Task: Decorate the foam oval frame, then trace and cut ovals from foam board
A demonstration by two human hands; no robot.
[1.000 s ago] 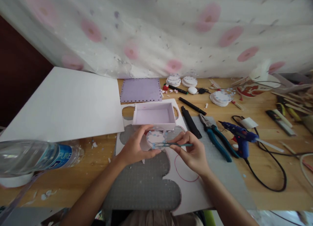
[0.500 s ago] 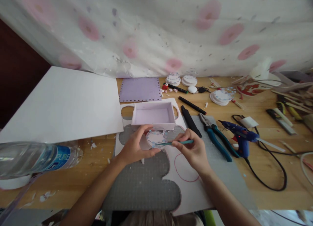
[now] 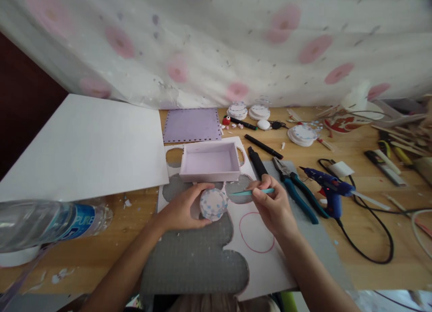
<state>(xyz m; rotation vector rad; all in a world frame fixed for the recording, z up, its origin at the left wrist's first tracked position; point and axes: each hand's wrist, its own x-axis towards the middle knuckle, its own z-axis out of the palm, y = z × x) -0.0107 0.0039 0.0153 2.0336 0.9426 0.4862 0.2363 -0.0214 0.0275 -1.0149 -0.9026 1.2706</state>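
Left hand (image 3: pixel 180 211) grips the disc (image 3: pixel 213 203); right hand (image 3: pixel 274 206) holds a teal tool (image 3: pixel 252 192) beside it.

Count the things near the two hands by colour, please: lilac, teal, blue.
Lilac: 2, the open box and the flat sheet
Teal: 2, the thin tool in the right hand and the pliers
Blue: 1, the glue gun
Total: 5

The only legible lettering is the word "PURE", printed in white capitals on the blue label of the clear plastic water bottle (image 3: pixel 43 224) lying at the near left. No other text, number or sign can be read.
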